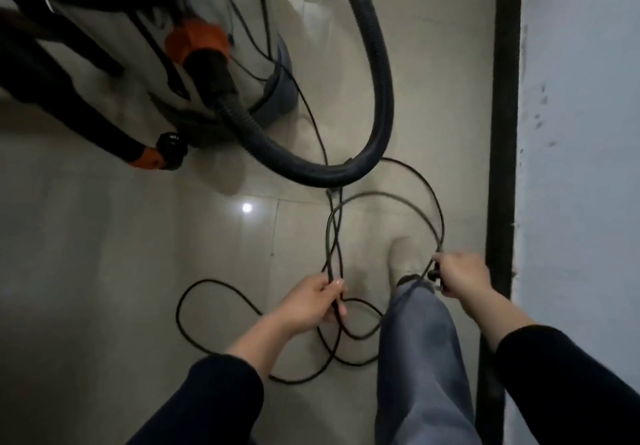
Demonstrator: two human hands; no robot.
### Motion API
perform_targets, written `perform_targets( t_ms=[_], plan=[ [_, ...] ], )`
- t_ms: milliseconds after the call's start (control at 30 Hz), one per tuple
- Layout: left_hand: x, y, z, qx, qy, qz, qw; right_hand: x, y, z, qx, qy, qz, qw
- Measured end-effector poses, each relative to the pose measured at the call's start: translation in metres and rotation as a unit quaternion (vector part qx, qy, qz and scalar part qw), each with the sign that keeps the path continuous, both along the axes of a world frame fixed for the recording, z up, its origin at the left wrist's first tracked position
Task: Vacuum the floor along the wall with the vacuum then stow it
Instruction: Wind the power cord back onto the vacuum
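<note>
Sleeves nearest; left hand fingers curled round cord loops, right hand pinching plug. Vacuum far left. Coil evenly, lifting slack clear of foot, hose.

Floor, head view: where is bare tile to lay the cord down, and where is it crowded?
Bare tile lies left of the cord, below the vacuum, and in the strip between the hose and the black skirting. Crowded: between the left hand and right hand, where its loops cross beside the foot.
</note>
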State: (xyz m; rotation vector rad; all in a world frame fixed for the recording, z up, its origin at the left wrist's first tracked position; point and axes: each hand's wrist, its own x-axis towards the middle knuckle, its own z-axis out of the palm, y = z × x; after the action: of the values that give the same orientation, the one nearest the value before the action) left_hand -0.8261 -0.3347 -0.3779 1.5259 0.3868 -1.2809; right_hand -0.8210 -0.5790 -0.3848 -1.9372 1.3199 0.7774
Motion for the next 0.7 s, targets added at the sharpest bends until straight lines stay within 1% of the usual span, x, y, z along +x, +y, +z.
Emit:
perform_targets(
  t_ms=[100,167,267,333,433,467,500,533,600,633,700],
  plan=[
    [-0.057,0.05,-0.046,0.043,0.013,-0.014,0.999,-0.037,0.048,-0.044,0.002,0.034,0.102,0.994],
    [-0.091,0.079,-0.083,0.09,0.004,-0.017,0.996,-0.047,0.081,-0.073,-0.001,0.045,0.194,0.98],
    [-0.137,0.103,-0.133,0.149,0.016,-0.011,0.989,-0.058,0.113,-0.119,-0.035,0.056,0.347,0.935],
    [-0.158,0.108,-0.16,0.19,0.038,-0.014,0.981,-0.067,0.125,-0.149,-0.051,0.065,0.422,0.903],
    [-0.18,0.104,-0.196,0.288,0.064,-0.051,0.954,-0.077,0.133,-0.18,-0.067,0.104,0.518,0.847],
    [-0.185,0.099,-0.202,0.321,0.061,-0.054,0.944,-0.08,0.134,-0.188,-0.073,0.115,0.548,0.825],
    [-0.188,0.093,-0.207,0.347,0.039,-0.057,0.936,-0.083,0.135,-0.193,-0.079,0.122,0.577,0.804],
    [-0.189,0.085,-0.211,0.361,-0.007,-0.064,0.93,-0.084,0.134,-0.2,-0.084,0.123,0.603,0.784],
    [-0.19,0.066,-0.224,0.357,-0.113,-0.087,0.923,-0.086,0.128,-0.216,-0.091,0.107,0.662,0.736],
    [-0.19,0.057,-0.232,0.345,-0.145,-0.098,0.922,-0.085,0.124,-0.224,-0.095,0.09,0.695,0.707],
    [-0.185,0.04,-0.25,0.319,-0.167,-0.121,0.925,-0.083,0.113,-0.239,-0.086,0.042,0.758,0.646]
  ],
)
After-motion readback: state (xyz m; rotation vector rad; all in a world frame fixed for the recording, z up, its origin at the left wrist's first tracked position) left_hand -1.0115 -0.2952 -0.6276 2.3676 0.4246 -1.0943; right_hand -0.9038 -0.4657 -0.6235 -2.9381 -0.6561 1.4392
